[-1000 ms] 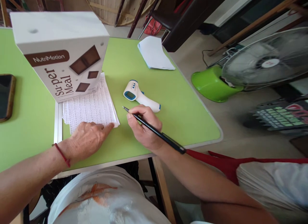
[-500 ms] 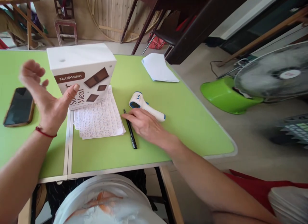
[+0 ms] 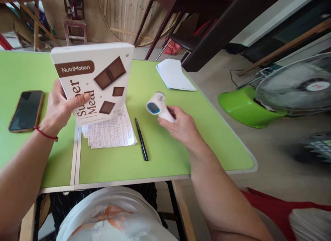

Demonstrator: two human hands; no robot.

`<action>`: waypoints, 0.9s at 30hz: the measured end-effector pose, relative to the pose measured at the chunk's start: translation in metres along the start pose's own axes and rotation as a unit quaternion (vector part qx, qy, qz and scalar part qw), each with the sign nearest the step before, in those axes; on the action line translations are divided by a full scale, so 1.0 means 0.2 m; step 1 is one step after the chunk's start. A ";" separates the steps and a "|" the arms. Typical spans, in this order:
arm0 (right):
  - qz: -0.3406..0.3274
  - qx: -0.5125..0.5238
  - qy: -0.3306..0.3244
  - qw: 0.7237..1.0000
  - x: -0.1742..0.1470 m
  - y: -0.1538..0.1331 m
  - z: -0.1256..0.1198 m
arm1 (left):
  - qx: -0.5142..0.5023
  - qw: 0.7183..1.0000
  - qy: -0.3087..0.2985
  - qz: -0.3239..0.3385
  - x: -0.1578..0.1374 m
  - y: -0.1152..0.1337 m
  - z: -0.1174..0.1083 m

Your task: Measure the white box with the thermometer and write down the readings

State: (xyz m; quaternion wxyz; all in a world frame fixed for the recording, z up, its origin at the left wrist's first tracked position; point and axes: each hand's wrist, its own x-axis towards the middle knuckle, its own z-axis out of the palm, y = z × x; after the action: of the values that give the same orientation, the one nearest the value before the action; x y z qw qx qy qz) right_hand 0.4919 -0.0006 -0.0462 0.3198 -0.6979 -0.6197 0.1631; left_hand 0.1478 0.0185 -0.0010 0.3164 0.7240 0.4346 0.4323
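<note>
My left hand grips the left side of a white box printed "NutriMotion Super Meal", thumb on its front and fingers hidden behind. The box is tilted, its printed front toward me, over handwritten sheets. In my right hand is a white infrared thermometer, held by its handle with its blue-rimmed screen facing me. A black pen lies on the table between the sheets and my right hand.
The green folding table has a metal seam left of the pen. A smartphone lies at the left, and folded white paper at the far right edge. Beyond the right edge stand a green stool and a fan.
My left hand has closed on the box and tipped it so its front faces me more. My right hand has picked up the thermometer and turned it upright.
</note>
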 end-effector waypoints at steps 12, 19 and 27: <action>0.054 0.626 -0.212 0.748 -0.72 -0.48 0.01 | -0.235 0.946 -0.191 -0.115 0.00 0.10 -0.01; 0.083 0.645 -0.278 0.708 -0.79 -0.49 0.15 | -0.227 0.941 -0.223 -0.120 0.01 0.05 -0.01; 0.106 0.653 -0.251 0.707 -0.75 -0.53 0.25 | -0.219 0.946 -0.229 -0.074 0.01 0.10 -0.01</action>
State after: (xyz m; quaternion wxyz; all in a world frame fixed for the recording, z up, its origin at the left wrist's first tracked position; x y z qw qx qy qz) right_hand 0.3540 -0.1312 -0.0403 0.5091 -0.3096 -0.3381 0.7285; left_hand 0.1538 0.0127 0.0163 0.5892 0.6821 0.2972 0.3152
